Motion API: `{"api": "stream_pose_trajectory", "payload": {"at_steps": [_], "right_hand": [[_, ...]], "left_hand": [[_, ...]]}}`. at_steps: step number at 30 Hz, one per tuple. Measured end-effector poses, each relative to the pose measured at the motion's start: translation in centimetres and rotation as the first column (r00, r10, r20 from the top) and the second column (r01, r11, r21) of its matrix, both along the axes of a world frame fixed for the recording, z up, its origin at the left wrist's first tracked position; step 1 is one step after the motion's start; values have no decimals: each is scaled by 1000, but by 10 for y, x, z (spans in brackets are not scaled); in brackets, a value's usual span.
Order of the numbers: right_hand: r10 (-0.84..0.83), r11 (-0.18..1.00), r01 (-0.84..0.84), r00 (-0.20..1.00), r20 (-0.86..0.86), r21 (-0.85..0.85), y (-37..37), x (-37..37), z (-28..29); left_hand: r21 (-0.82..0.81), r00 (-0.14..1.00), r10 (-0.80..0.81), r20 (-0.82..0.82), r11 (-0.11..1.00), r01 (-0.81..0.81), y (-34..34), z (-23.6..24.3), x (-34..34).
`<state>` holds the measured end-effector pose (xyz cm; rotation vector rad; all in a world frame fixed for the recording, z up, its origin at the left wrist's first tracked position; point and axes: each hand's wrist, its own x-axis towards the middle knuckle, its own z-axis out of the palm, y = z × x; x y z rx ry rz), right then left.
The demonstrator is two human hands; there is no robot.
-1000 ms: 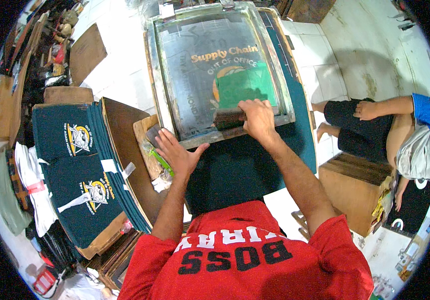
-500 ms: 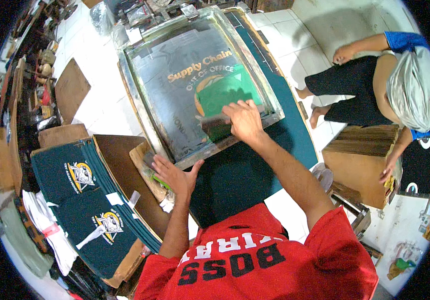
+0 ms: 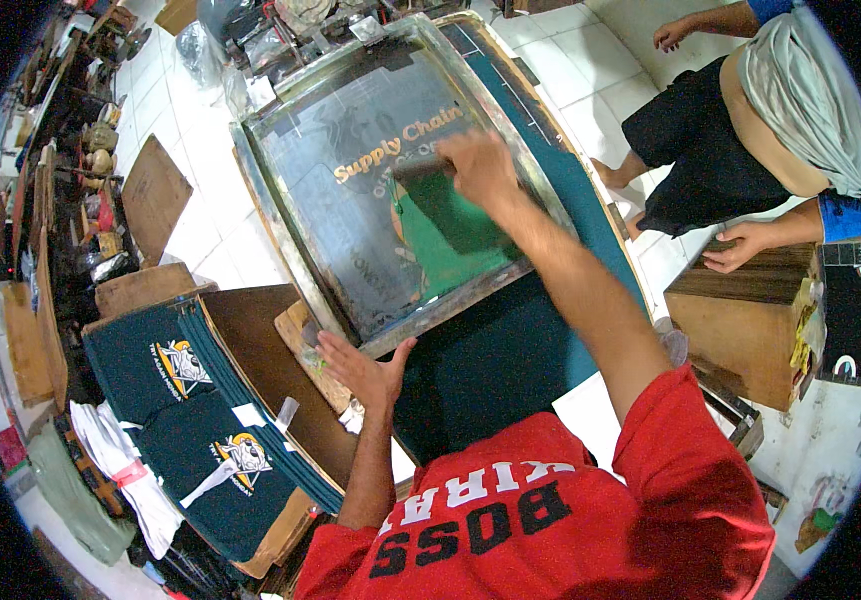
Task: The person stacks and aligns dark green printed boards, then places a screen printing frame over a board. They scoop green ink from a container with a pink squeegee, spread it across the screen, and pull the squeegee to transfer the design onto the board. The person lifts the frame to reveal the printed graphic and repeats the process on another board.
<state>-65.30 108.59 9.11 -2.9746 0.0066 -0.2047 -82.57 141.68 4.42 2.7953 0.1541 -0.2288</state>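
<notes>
A screen printing frame (image 3: 415,330) lies over dark green fabric (image 3: 500,345) on a board. Green ink (image 3: 465,245) covers the right part of its grey mesh (image 3: 325,200), where lettering and a round design show. My right hand (image 3: 485,170), smeared by motion, is closed over the mesh above the ink. It grips a squeegee, whose blade is blurred and mostly lost against the mesh. At the frame's near left corner, my left hand (image 3: 362,372) is open with fingers and thumb spread, touching or just beside the rim. I see nothing in it.
Printed dark green fabric pieces (image 3: 150,420) are stacked on the left beside a brown panel (image 3: 250,325). A co-worker (image 3: 700,150) stands at the right, one hand over a stack of brown boards (image 3: 740,320). Cluttered shelves (image 3: 60,220) line the far left.
My right hand has moved away from me up the mesh with the squeegee, and green ink covers more of it. My left hand stays near the corner. The co-worker's hand has moved onto the boards.
</notes>
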Motion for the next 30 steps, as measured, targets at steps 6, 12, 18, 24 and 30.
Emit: {"api": "stream_pose_trajectory", "payload": {"at_steps": [6,12,18,24,30], "right_hand": [[-2,999,4,999,-47,49,13,-45,3],[-29,998,6,944,330,69,1,25,-8],[-39,999,41,995,88,-19,13,-12,-13],[0,1000,0,1000,-1,15,43,-107,6],[65,990,-60,997,-34,129,49,-134,15]], "left_hand": [[7,1000,18,-18,1000,-18,-1,-1,-2],[18,999,19,-45,1000,-19,-1,5,0],[-8,999,19,-42,1000,-20,-1,3,1],[43,1000,-4,25,999,3,-1,-3,0],[9,1000,2,7,1000,-2,-1,0,1]]}}
